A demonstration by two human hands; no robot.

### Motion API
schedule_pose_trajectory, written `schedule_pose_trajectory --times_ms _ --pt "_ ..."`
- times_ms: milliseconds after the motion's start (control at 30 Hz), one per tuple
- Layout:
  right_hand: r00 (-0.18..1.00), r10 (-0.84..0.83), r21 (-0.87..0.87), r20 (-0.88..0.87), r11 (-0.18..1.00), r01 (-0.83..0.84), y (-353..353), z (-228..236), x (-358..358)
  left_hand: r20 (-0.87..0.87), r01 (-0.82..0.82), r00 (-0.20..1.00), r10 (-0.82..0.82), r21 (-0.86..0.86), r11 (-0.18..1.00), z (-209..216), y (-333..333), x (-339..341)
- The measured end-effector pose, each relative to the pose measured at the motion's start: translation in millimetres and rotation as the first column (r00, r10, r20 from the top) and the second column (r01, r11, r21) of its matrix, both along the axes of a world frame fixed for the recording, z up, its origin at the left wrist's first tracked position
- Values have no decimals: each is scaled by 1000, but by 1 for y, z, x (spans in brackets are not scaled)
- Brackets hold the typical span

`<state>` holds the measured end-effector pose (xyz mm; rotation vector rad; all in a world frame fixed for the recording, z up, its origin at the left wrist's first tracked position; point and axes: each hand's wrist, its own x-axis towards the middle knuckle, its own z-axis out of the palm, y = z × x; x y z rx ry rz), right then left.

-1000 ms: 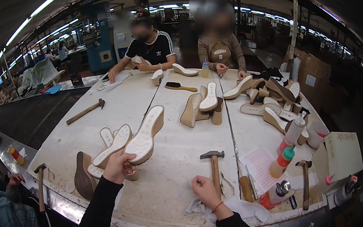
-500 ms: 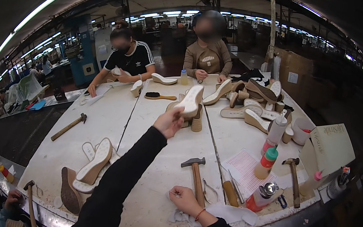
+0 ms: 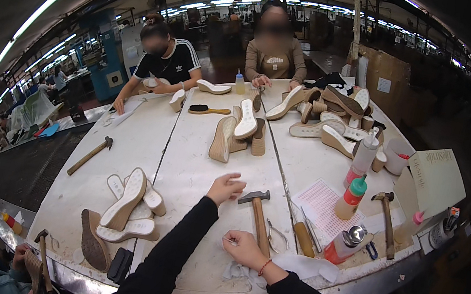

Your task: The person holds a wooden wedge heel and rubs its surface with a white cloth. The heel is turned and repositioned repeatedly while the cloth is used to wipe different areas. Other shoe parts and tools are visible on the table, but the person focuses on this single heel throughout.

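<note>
My left hand (image 3: 227, 188) is over the middle of the table with its fingers apart and nothing in them. Beyond it, a small group of wedge shoe soles stands together, with a white-topped sole (image 3: 246, 120) leaning on a tan ribbed wedge (image 3: 223, 138). My right hand (image 3: 244, 250) rests near the front edge, fingers closed in a pinch; a small, thin, light thing shows at the fingertips, too small to name. Beside that hand are a hammer (image 3: 261, 218), pliers (image 3: 277, 238) and a crumpled white cloth (image 3: 306, 265).
More wedge soles (image 3: 128, 200) lie at the near left by a dark case (image 3: 120, 265). A left hammer (image 3: 90, 156), a brush (image 3: 210, 109), a green-capped bottle (image 3: 350, 199) and a sole heap (image 3: 343, 109) surround the middle. Two co-workers sit across; another person's hand (image 3: 21, 256) shows at lower left.
My left hand has let go of the white-topped sole, leaving it among the soles at mid-table, and has drawn back toward me. My right hand stays nearly still.
</note>
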<state>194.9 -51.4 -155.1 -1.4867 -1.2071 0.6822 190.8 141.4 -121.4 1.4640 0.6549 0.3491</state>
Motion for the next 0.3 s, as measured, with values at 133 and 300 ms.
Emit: schedule_pose_trajectory --times_ms 133,300 --pt "1000 30 -7 -11 1000 -30 1 6 -6 309 -166 935 172 -45 985 -66 -10 -69" --pt "999 33 -132 -27 991 -37 4 12 -8 284 -215 945 159 180 960 -67 -40 -111"
